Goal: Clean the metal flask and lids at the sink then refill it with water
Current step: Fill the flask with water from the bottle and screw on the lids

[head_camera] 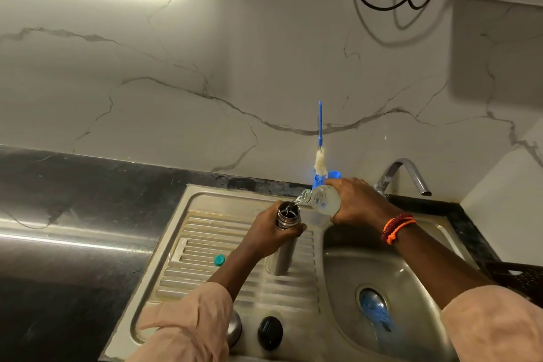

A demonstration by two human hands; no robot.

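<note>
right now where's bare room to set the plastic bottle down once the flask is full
The dark countertop left of the sink is bare. The drainboard has free ridges between the teal cap and its front left corner. Crowded: the front edge by the black lid and metal lid, and around the flask.

My flask (282, 255) stands on the drainboard (188, 250), with a teal cap (219, 260) and black lid (270, 333).
</note>
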